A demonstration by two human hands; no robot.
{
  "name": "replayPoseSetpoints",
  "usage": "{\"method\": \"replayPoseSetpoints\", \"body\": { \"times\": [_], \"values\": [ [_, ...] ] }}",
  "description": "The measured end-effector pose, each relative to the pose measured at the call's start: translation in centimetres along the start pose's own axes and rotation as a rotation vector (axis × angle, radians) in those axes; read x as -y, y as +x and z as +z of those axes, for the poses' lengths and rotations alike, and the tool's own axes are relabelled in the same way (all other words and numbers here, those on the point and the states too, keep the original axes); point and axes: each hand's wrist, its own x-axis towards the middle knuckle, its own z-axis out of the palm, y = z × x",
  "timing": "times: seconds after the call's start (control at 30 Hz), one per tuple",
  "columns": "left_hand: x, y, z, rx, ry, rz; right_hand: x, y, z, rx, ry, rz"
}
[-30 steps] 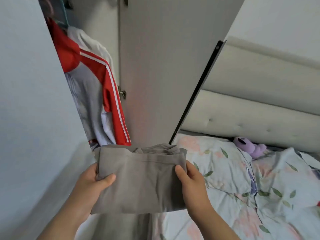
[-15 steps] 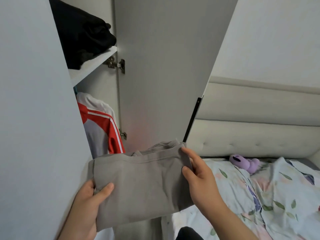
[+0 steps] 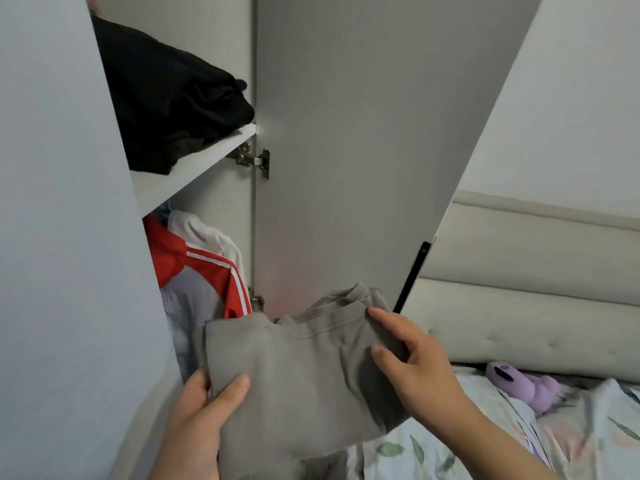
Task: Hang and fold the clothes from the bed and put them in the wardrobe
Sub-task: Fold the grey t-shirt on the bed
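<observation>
Now two hands, one folded grey garment [image 3: 298,379].
Left hand [image 3: 197,427] and right hand [image 3: 415,368] grip its edges before the wardrobe [image 3: 363,133]; the shelf [image 3: 162,185] with one black pile [image 3: 166,95] has come lower in view.

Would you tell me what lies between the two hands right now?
In the head view, the folded grey garment spans the stretch; the left hand and right hand each grip an edge.
</observation>
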Motion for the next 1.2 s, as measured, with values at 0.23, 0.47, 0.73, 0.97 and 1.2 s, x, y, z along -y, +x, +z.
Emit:
{"method": "replayPoseSetpoints", "body": {
  "times": [0.23,0.47,0.73,0.97,1.2],
  "values": [
    [-8.5,5.7,5.6,-0.184,0.335,0.374,2.8,11.6,-0.1,-0.109,-0.054,-0.364],
    [-14.7,7.7,11.0,-0.302,0.342,0.601,6.4,21.2,-1.1,-0.173,0.065,-0.613],
    [-18.5,7.4,13.5,-0.374,0.422,0.876,10.4,25.1,-0.2,-0.199,0.282,-0.646],
    [-23.1,7.2,15.3,-0.438,0.399,1.085,15.2,27.5,0.5,-0.27,0.351,-0.789],
    [-28.5,9.2,16.0,-0.764,0.236,1.211,25.0,34.8,4.6,-0.14,0.192,-0.831]
  ]
}}
